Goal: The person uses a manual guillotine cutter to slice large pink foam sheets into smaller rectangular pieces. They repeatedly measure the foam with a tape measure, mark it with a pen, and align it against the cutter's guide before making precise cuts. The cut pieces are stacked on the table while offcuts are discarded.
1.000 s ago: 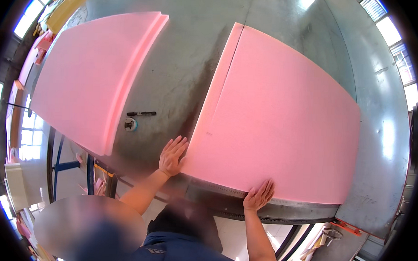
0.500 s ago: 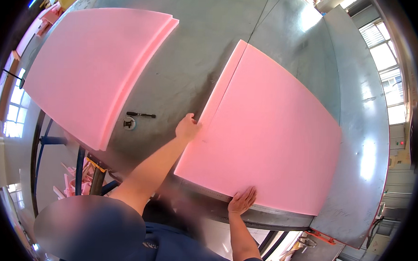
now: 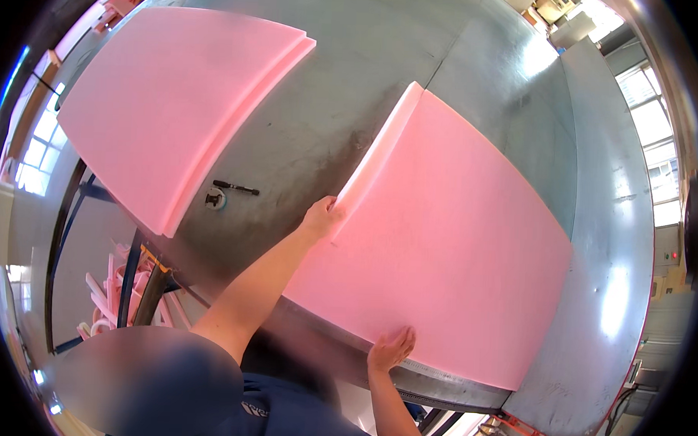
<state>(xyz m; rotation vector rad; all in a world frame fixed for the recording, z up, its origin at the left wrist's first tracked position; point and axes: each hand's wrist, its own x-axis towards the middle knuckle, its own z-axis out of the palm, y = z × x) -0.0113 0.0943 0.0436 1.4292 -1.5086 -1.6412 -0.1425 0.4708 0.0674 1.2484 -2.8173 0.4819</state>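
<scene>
Pink board [image 3: 456,245], one; hands [image 3: 318,219] at edges, two

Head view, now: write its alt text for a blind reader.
A person's left hand touches the left edge of a large pink board on a shiny gray table; the right hand is at its near edge. A pink slab lies farther left, with a black pen-shaped tool and a small round object between.

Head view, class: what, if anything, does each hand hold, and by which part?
The left hand grips the right pink board by its left edge, partway along. The right hand is open at the front edge, holding nothing.
</scene>
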